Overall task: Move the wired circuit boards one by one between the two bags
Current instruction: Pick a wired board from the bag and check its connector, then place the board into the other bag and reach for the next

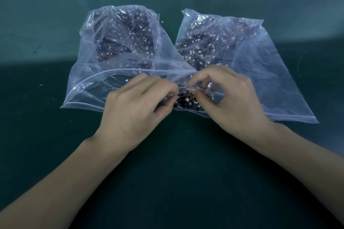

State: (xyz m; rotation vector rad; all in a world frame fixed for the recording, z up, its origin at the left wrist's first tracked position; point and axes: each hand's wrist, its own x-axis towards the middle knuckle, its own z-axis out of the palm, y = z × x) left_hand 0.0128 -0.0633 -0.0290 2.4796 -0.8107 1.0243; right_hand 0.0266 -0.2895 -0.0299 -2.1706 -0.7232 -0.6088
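Green bench mat (55, 135), two clear zip bags side by side, mouths toward the viewer. Small tangled cluster of wired circuit boards (187, 101) at the junction of the bag mouths, long axis indistinct. Left hand (137, 104) and right hand (229, 96) both pinching the cluster; left bag (89, 61) and right bag (270, 72) heaped with boards.

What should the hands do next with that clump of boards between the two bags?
Probably tease one board free. Both hands, left hand and right hand, pinch at a tangled clump of wired boards at the bag mouths, between the left bag and right bag; their wires look intertwined.
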